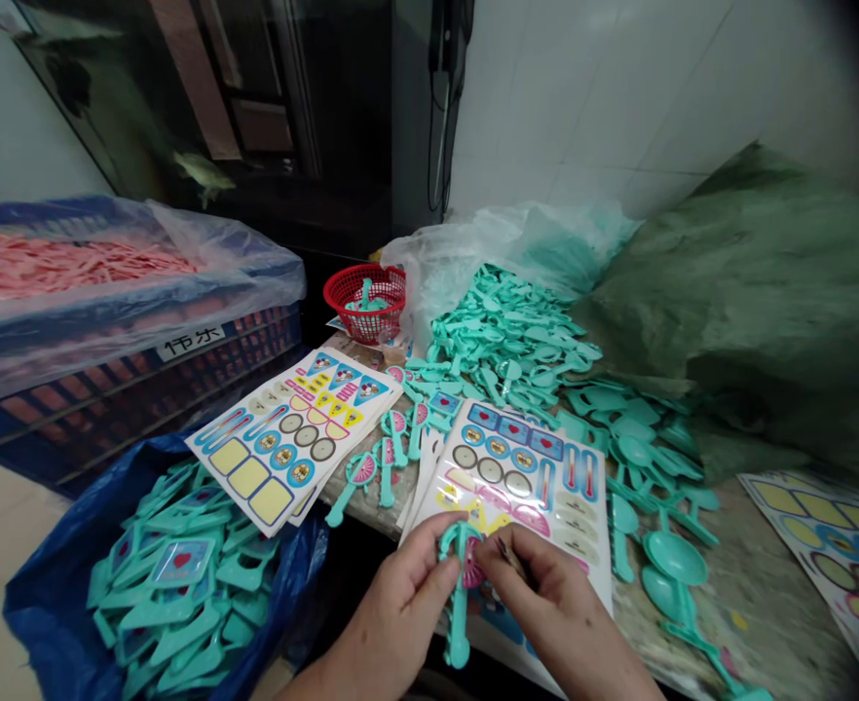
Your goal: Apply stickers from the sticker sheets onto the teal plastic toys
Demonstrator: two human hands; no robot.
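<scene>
My left hand pinches a teal plastic toy piece with a long handle, held upright over a sticker sheet. A pink watermelon-like sticker sits on its rounded head. My right hand is closed beside it, a finger touching the sticker's right edge. Between the right fingers shows the end of a thin, dark pointed tool, mostly hidden. Several teal pieces with the same pink stickers lie left of the sheet, near another stack of sticker sheets.
Loose teal pieces heap at the back by a clear bag. A red basket stands behind. Lower left, a blue bag holds stickered pieces; a blue crate holds pink parts. A green sack and teal spoons are right.
</scene>
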